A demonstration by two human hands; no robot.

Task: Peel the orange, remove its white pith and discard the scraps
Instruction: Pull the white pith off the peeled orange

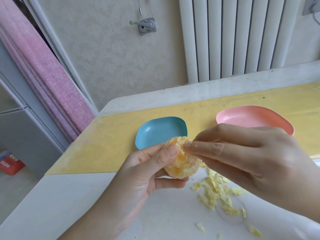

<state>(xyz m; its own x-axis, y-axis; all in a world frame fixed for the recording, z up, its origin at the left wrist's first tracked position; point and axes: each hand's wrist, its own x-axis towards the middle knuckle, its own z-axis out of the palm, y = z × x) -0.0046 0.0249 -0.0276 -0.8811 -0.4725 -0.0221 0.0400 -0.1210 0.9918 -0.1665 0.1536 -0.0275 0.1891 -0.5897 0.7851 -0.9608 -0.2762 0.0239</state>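
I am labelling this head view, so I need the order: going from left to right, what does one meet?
Pink curtain → left hand → orange → right hand. The blue dish, pink dish and pith scraps overlap these, so omitted.

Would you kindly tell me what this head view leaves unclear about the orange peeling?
Head view:
Peeled orange: underside hidden by the left hand gripping it.
Right hand: fingertips too blurred to show whether they pinch pith.
Pink oval dish: near rim behind the right hand.
Pale pith scraps: some hidden under that hand.
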